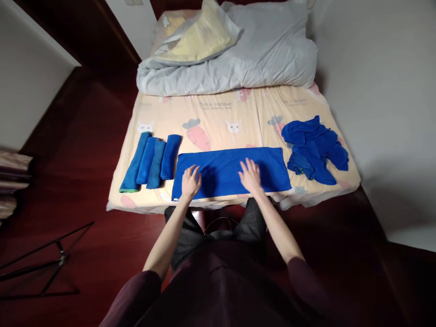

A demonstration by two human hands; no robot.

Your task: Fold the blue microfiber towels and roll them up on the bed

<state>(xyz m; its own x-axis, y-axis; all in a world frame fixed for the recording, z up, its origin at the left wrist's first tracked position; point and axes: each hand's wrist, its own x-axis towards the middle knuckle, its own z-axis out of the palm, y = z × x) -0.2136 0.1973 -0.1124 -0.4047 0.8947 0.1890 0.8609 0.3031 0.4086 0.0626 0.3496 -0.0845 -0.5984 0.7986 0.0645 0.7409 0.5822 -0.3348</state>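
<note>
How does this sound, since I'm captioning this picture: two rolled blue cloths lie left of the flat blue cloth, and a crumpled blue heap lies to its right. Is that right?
Not quite: the head view shows four rolled blue cloths, not two, left of the flat blue cloth. The crumpled blue heap does lie to its right.

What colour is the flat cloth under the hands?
The flat cloth is blue, seen best in the head view.
</note>
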